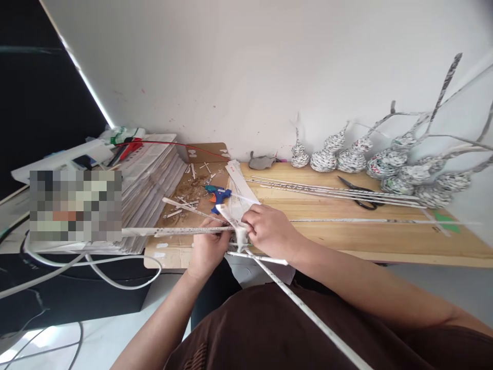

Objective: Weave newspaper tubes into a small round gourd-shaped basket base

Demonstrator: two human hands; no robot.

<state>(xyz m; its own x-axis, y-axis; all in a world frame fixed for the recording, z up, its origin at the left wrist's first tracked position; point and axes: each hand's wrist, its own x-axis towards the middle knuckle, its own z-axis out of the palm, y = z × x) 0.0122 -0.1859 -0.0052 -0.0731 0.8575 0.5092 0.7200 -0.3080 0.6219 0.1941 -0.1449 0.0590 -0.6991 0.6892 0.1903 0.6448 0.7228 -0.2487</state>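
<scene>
Several rolled newspaper tubes (300, 303) cross and fold over one another close in front of my body, radiating outward from one spot. My left hand (210, 244) is closed around the left side of that crossing. On the other side, my right hand (271, 231) pinches a folded tube near the middle with thumb and fingers. Long tubes stick out to the left, to the right and down over my lap. Fingers partly hide the crossing itself. Just beyond my hands lies a blue glue gun (221, 196) on the cardboard (162, 257).
Woven paper gourds (327, 161) stand along the wall at right. Black scissors (364, 200) and a bundle of loose paper tubes (319, 189) lie on the wooden table (327, 241). Left are a stack of newspapers (162, 174), paper scraps (185, 203) and a white cable (127, 262).
</scene>
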